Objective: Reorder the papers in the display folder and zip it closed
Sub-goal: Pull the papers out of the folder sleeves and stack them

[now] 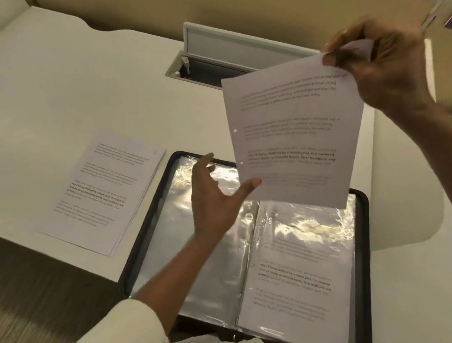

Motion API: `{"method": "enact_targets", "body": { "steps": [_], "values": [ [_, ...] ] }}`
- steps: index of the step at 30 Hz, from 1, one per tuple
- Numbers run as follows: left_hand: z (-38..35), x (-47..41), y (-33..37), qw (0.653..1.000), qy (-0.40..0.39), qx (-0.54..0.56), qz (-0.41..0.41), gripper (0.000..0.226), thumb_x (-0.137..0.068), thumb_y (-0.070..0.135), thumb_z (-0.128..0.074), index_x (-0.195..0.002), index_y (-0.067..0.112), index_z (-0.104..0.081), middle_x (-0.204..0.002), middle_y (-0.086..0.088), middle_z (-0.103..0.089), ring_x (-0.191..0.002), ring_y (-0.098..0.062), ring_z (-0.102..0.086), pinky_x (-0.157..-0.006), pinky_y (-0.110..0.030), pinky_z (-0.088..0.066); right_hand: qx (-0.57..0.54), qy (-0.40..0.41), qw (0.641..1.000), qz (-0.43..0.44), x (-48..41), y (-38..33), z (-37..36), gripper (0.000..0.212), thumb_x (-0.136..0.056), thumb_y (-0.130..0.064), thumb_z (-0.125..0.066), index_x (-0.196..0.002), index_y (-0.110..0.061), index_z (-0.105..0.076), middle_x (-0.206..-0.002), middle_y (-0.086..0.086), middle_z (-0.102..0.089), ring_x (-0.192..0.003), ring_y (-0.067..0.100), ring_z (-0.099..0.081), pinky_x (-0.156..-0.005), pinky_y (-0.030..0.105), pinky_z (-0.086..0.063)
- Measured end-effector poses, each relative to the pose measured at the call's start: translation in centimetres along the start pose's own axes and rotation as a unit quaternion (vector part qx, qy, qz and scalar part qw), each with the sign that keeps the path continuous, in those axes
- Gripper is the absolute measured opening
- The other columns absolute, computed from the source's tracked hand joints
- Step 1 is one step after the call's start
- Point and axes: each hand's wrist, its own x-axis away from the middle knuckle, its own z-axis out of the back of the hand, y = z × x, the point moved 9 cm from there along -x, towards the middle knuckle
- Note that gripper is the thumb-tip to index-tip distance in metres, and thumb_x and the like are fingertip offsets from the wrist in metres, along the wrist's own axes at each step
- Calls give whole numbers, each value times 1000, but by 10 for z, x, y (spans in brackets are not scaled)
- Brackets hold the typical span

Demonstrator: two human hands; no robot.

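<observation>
Pinching sheet (296, 134) aloft, right hand (387, 67)

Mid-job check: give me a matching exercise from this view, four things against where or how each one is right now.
Things
1. loose sheet
2. paper stack
3. display folder
4. left hand

States
a. lies open on the table
b. held in the air, pinched at its top corner by the right hand
c. lies flat on the table, left of the folder
d. fingers spread, above the folder's left side

Pairs: 1-b, 2-c, 3-a, 4-d
</observation>
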Motion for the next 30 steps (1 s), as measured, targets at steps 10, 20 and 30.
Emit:
{"method": "enact_targets", "body": {
  "steps": [10,20,30],
  "values": [
    [106,-18,-15,997,7,60,44,25,-96,39,-79,-109,18,-80,-95,9,-81,-85,-9,-78,-71,-33,-65,-206,0,945,-254,27,13,-138,43,-89,-14,-82,-127,-11,-61,-113,-4,-70,-102,3,-68,-81,22,-57],
    [227,-58,-85,985,74,42,147,28,-95,46,-77,-104,19,-77,-96,5,-81,-86,-19,-77,-78,-47,-66,-326,-151,800,-480,118,-19,-323,22,-93,-7,-78,-111,-5,-66,-94,14,-79,-86,28,-78,-67,36,-64],
    [318,-130,-147,960,75,-192,188,34,-90,43,-84,-91,12,-72,-87,-1,-74,-79,-25,-71,-71,-44,-62,-310,-256,742,-537,152,-85,-436,19,-89,-4,-81,-103,-1,-69,-97,8,-81,-82,24,-80,-74,41,-66]
  ]
}}
